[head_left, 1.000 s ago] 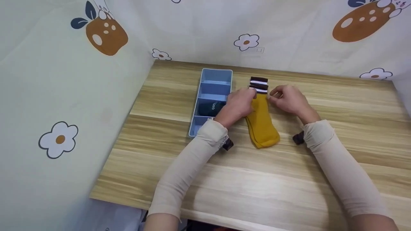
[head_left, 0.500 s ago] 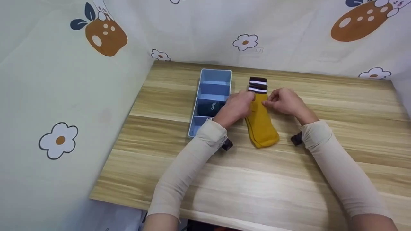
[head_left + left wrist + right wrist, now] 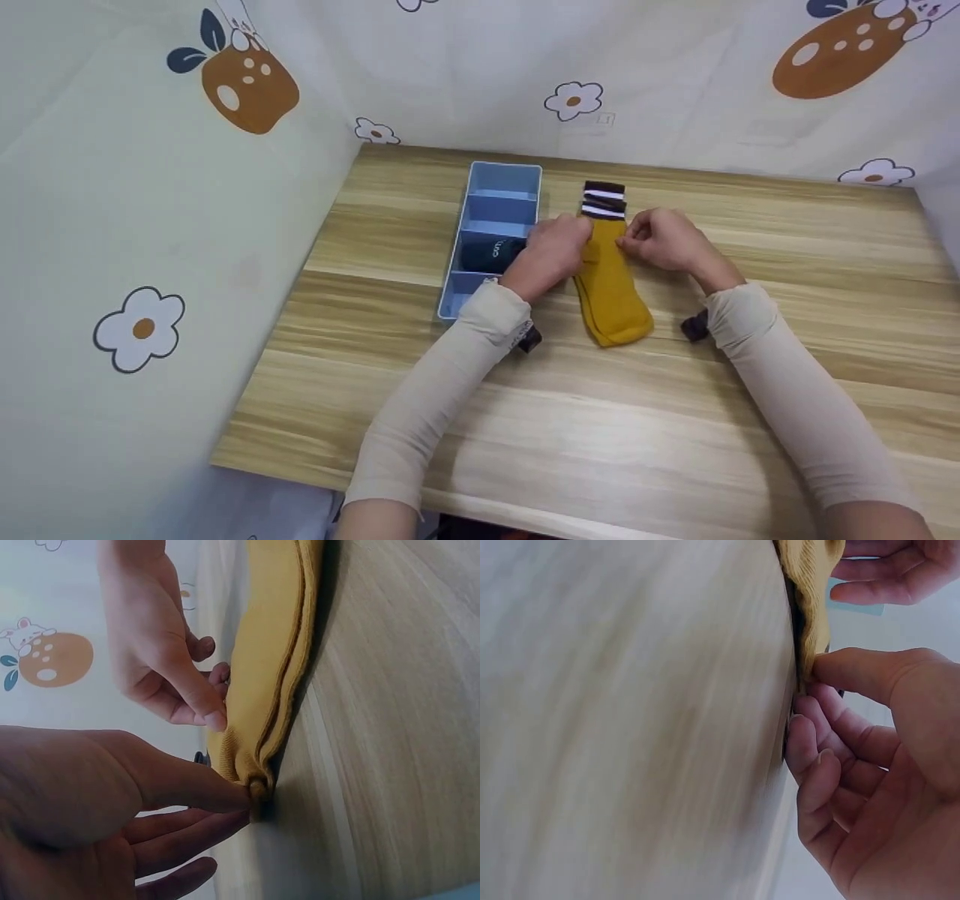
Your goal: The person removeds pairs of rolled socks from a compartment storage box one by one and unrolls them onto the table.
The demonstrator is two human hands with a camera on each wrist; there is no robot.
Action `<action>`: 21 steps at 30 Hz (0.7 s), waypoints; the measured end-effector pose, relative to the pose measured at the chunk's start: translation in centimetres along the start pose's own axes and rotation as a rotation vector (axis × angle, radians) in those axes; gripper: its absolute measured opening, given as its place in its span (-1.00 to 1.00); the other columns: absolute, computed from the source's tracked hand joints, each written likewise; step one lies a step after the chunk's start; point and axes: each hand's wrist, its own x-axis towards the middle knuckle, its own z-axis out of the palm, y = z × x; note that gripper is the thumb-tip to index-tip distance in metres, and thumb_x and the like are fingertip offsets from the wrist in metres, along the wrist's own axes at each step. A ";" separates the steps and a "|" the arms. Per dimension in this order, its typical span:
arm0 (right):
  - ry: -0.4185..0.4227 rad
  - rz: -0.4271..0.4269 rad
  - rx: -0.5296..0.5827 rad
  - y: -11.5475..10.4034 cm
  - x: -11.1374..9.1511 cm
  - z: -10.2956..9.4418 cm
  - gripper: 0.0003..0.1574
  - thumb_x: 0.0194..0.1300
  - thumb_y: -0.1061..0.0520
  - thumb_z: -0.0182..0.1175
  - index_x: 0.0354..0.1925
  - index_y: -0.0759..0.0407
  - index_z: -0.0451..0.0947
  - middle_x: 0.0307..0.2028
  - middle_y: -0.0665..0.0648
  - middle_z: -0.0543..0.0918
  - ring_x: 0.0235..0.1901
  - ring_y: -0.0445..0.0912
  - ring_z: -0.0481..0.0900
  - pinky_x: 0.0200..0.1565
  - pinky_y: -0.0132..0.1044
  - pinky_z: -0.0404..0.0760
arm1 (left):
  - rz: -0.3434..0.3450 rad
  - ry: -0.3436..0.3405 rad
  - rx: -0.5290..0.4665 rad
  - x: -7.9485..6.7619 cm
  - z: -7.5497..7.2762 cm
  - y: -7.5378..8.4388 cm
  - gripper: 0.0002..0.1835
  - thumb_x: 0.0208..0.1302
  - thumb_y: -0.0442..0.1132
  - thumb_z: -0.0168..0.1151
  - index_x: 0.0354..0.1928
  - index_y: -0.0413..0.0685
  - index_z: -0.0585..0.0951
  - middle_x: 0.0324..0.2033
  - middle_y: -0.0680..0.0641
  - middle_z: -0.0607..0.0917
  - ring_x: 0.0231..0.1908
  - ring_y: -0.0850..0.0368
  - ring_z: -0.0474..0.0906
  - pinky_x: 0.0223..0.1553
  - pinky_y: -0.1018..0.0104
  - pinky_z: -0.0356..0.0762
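A pair of mustard-yellow socks (image 3: 611, 300) lies stacked on the table, toes toward the person, with dark, white-striped cuffs (image 3: 604, 201) at the far end. My left hand (image 3: 555, 251) pinches the left edge of the socks below the cuffs; in the left wrist view the fabric bunches between thumb and fingers (image 3: 180, 840). On the opposite edge my right hand (image 3: 664, 240) pinches the socks between thumb and forefinger, as the right wrist view shows, its other fingers curled beneath (image 3: 810, 757). The left hand partly covers the socks' left side.
A light blue divided box (image 3: 504, 180) stands left of the socks. One compartment holds a dark green rolled item (image 3: 487, 255) with pale lettering. The wooden table (image 3: 600, 427) meets a patterned wall covering (image 3: 480, 75) at the back and left.
My right hand has moved left and slightly nearer from beside the cuffs, and its fingers now pinch the right edge. The left hand has shifted slightly toward the person; the socks stay in place.
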 end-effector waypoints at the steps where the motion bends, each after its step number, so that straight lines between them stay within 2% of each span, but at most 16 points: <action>1: 0.001 0.002 -0.002 0.1 0.0 -0.1 -0.73 0.45 0.02 0.40 -0.28 0.20 0.74 -0.38 0.09 0.74 -0.36 -0.09 0.55 -0.29 -0.34 0.48 | 0.005 0.010 0.018 0.0 0.0 0.0 -0.72 0.51 -0.28 0.34 0.19 0.03 0.72 0.01 -0.07 0.78 -0.07 0.02 0.70 -0.03 0.15 0.73; 9: 0.000 0.020 -0.013 0.8 -0.5 -0.9 -0.79 0.41 0.06 0.39 -0.25 0.21 0.74 -0.33 0.13 0.76 -0.32 -0.07 0.57 -0.24 -0.33 0.49 | 0.013 0.031 0.050 0.0 0.3 0.1 -0.78 0.50 -0.21 0.37 0.11 0.02 0.74 -0.08 -0.06 0.77 -0.10 0.01 0.71 -0.07 0.13 0.74; 16: 0.008 0.038 -0.015 1.7 -0.9 -1.6 -0.80 0.38 0.07 0.44 -0.28 0.19 0.71 -0.34 0.13 0.74 -0.32 -0.07 0.56 -0.26 -0.33 0.49 | 0.021 0.030 0.074 0.1 0.3 0.3 -0.85 0.40 -0.16 0.40 -0.08 0.01 0.79 -0.11 -0.06 0.78 -0.11 -0.01 0.74 -0.11 0.07 0.77; 19: 0.011 0.031 0.015 2.0 -0.9 -1.7 -0.81 0.35 0.12 0.45 -0.20 0.22 0.68 -0.29 0.18 0.76 -0.31 -0.08 0.59 -0.26 -0.39 0.51 | 0.026 0.022 0.087 -0.1 0.2 0.5 -0.87 0.39 -0.13 0.37 -0.14 0.02 0.78 -0.12 -0.06 0.78 -0.11 -0.04 0.75 -0.13 0.03 0.77; 21: 0.007 0.015 0.027 2.0 -0.7 -1.7 -0.76 0.34 0.18 0.43 -0.07 0.24 0.66 -0.24 0.23 0.77 -0.29 -0.09 0.61 -0.25 -0.42 0.52 | 0.038 0.020 0.095 -0.2 0.2 0.6 -0.87 0.37 -0.13 0.38 -0.16 0.01 0.77 -0.16 -0.05 0.76 -0.13 -0.05 0.73 -0.15 0.03 0.76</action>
